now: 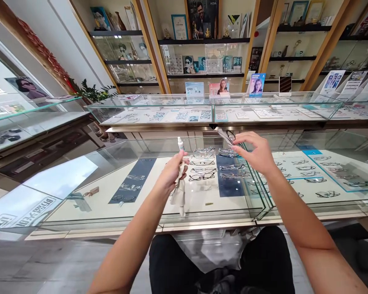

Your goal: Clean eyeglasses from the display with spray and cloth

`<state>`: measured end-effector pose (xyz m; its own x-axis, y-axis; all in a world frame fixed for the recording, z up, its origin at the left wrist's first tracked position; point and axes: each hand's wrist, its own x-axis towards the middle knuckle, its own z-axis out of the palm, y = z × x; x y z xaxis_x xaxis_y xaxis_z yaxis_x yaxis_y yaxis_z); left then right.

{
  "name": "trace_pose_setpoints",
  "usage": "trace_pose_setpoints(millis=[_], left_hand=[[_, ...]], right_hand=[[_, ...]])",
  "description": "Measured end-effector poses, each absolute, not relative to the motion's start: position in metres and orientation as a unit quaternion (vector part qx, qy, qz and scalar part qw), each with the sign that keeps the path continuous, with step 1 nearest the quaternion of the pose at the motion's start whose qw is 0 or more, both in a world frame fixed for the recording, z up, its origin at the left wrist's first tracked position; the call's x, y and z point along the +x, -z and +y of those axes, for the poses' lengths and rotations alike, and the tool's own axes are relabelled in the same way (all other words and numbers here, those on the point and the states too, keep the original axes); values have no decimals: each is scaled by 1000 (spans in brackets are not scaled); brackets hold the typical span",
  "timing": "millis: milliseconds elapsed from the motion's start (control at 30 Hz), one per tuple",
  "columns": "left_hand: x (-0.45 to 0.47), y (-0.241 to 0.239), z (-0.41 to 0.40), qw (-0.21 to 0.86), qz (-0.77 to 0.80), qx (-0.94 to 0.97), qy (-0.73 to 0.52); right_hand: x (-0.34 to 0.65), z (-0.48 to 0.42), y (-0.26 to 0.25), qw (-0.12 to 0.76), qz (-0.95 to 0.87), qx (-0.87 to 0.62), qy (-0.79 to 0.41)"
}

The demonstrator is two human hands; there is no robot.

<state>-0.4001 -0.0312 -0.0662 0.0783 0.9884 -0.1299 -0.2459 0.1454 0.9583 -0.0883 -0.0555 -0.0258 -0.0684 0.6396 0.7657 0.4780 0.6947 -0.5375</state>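
Observation:
My left hand [175, 169] is closed around a small white spray bottle [180, 143], its nozzle pointing up. A pale cloth [180, 194] hangs down from the same hand over the glass. Farther right, my right hand [254, 152] pinches a pair of eyeglasses [230, 136] between thumb and fingers, raised above the counter. The glasses are tilted, with one dark-rimmed lens showing; the rest is hard to make out. Below both hands, several eyeglass frames [202, 176] lie in rows inside the glass display counter [110, 220].
Dark blue display mats [133, 179] sit under the glass. A second glass showcase [159, 107] runs behind, with standing cards such as a blue one [257, 85] on top. Another glass counter [33, 110] stands at left. My knees [168, 261] are close to the counter's front edge.

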Motion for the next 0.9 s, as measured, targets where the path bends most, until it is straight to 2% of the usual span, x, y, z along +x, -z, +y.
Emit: trace_pose_setpoints(millis=[167, 267, 333, 500, 700, 900], left_hand=[[-455, 128, -15, 487, 565, 415, -521], [-466, 156, 0, 414, 620, 397, -535], [-467, 170, 8, 352, 646, 401, -545], [-467, 187, 17, 272, 662, 438, -543], [-473, 195, 21, 265, 668, 452, -528], [-475, 199, 22, 261, 663, 465, -525]], right_hand=[[-44, -25, 88, 419, -766, -482, -63], [-36, -2, 117, 290, -795, -531, -44], [-37, 12, 129, 239, -805, -542, -41], [-41, 42, 145, 170, -817, -549, -43], [-42, 63, 162, 104, -817, -566, -40], [-43, 66, 162, 85, -807, -584, -25]])
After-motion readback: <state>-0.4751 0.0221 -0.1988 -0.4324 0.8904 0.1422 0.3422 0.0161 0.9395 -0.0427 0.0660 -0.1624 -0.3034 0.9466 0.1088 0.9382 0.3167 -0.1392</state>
